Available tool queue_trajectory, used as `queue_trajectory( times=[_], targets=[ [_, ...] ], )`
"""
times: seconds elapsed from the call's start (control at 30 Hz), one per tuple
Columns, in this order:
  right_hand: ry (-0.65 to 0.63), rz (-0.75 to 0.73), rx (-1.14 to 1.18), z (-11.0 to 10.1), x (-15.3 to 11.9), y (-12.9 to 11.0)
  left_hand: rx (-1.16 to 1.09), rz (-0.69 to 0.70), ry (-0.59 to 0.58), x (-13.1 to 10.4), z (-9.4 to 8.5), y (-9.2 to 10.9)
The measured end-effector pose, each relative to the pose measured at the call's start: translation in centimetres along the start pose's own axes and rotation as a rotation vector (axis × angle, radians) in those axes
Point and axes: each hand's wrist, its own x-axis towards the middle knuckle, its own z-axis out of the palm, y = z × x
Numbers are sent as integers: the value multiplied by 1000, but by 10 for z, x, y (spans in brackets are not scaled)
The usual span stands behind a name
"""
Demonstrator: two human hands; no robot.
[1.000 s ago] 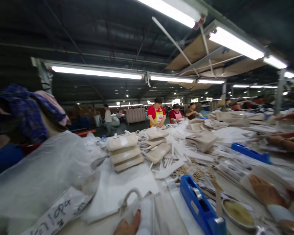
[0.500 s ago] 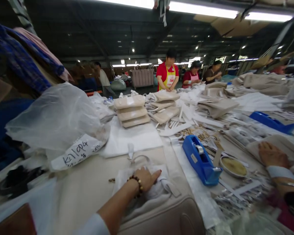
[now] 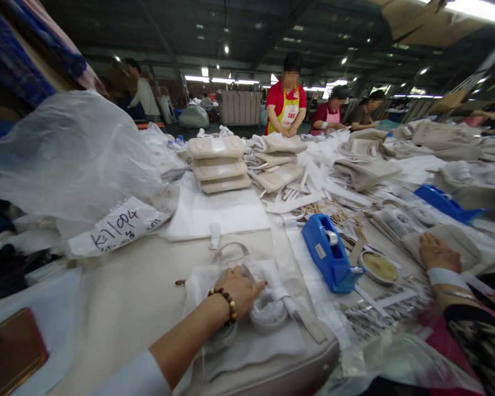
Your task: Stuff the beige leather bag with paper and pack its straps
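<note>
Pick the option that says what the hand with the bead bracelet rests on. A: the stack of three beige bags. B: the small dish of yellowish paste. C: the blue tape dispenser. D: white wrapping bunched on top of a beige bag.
D: the left hand lies on the crumpled white wrapping atop the beige bag, while the blue tape dispenser stands apart to its right.

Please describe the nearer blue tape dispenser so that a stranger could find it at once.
Start at the long work table and find the hand with the bead bracelet pressing white cloth. Just right of it stands the tape dispenser, beside a small round dish. Unlike the other blue dispenser farther right, it is closest to that hand.
</note>
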Motion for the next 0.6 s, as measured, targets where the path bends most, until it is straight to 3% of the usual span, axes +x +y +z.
queue_trajectory(
  times=[0.07,0.13,0.2,0.3,0.43,0.6],
  targets=[
    [-59,-35,-21,41,-31,-17,11,-10,19,-3,0,2],
    [-93,-88,-26,74,-39,-39,25,-16,32,-5,0,4],
    [-149,-276,-58,99,-19,-64,40,-12,47,-8,0,5],
    [-230,-573,-133,133,43,-94,48,-2,83,-11,1,7],
    [-455,-569,-413,177,109,-97,7,3,115,-11,6,10],
    [-542,-490,-576,202,122,-76,-143,58,103,-23,-1,-2]
  ],
)
